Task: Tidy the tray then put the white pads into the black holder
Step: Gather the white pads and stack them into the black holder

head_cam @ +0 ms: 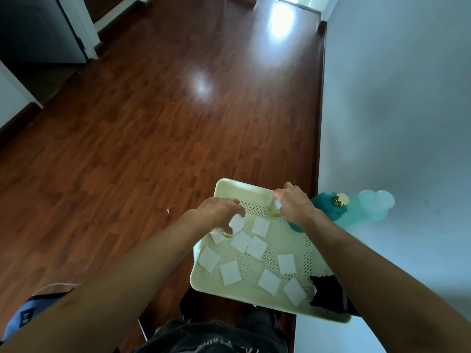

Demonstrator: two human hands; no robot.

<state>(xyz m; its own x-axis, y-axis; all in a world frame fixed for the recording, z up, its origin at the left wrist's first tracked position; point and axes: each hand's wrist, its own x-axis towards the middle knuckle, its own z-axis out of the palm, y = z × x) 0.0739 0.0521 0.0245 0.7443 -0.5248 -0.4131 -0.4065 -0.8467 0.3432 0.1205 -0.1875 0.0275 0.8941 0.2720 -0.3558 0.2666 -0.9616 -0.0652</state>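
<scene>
A pale perforated tray (229,189) lies on a white surface by the wall. Several white square pads (230,272) are scattered across it. The black holder (327,291) sits at the tray's near right corner, partly behind my right forearm. My left hand (219,212) is closed around a small clear bottle (235,225) with yellowish liquid at the tray's left side. My right hand (293,200) grips another small clear bottle (274,208) with yellow liquid near the tray's far edge.
A teal bottle with a gold cap (334,205) and a pale blue bottle (369,207) lie just right of the tray against the white wall. Dark wooden floor (153,136) stretches ahead and left. My knees are below the tray.
</scene>
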